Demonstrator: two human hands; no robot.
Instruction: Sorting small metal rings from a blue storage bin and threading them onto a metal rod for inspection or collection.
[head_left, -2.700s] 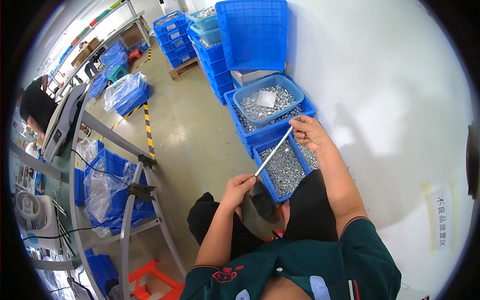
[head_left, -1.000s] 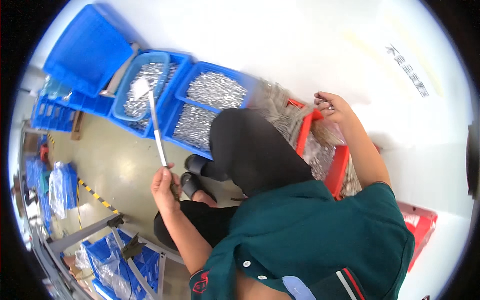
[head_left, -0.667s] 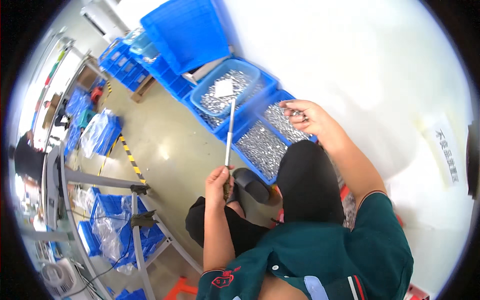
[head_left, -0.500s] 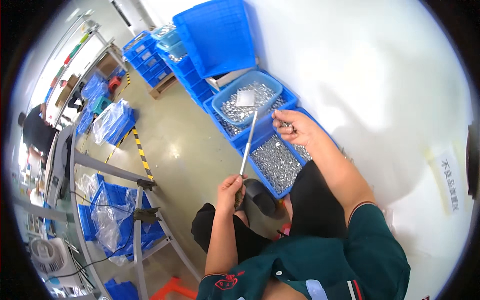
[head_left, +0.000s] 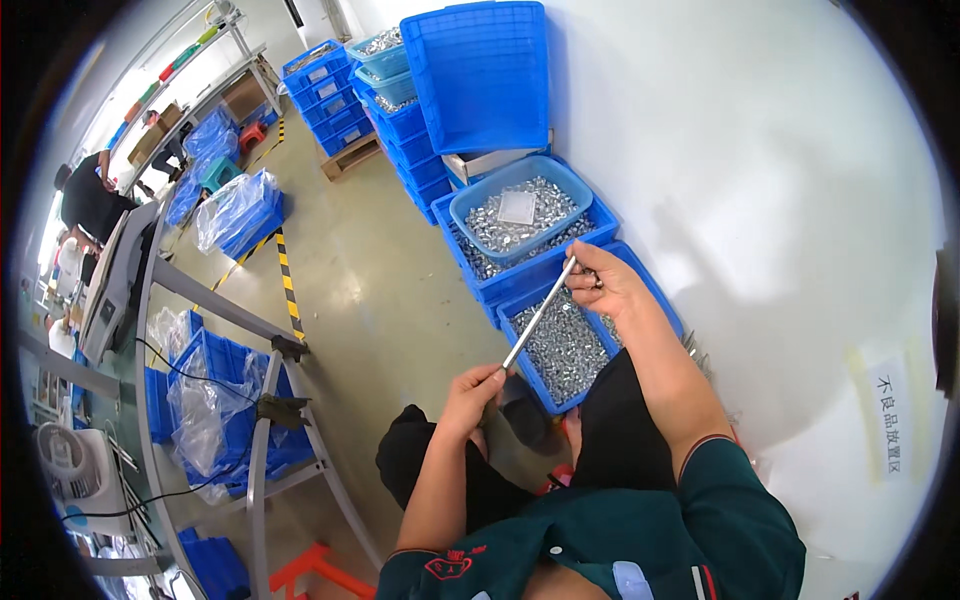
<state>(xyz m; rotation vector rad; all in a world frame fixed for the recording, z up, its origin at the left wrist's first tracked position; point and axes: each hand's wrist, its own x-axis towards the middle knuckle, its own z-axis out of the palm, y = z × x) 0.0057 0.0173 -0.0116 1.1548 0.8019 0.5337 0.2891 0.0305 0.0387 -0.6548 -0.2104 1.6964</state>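
My left hand [head_left: 470, 398] is closed around the lower end of a thin silvery metal rod [head_left: 538, 318], which slants up to the right. At the rod's upper end, my right hand [head_left: 606, 284] has thumb and forefinger pinched by the tip. Small shiny metal parts [head_left: 597, 281] show among its curled fingers; their exact kind is too small to tell. Below the rod stands a blue crate [head_left: 548, 408] of small silvery metal parts [head_left: 562, 350]. Behind it, a light blue basin [head_left: 463, 222] holds more such parts and a flat whitish square piece [head_left: 516, 207].
Stacked blue crates [head_left: 330, 100] and an upright blue crate [head_left: 478, 80] stand along the white wall [head_left: 760, 150]. A grey metal table frame [head_left: 255, 480] is on my left, with plastic-covered blue crates [head_left: 215, 400]. Farther off, a person in dark clothes [head_left: 90, 200] bends over.
The rod has tipped from nearly upright toward the right, so its top now meets my right fingertips. My right hand was apart from it before. The view has shifted slightly.
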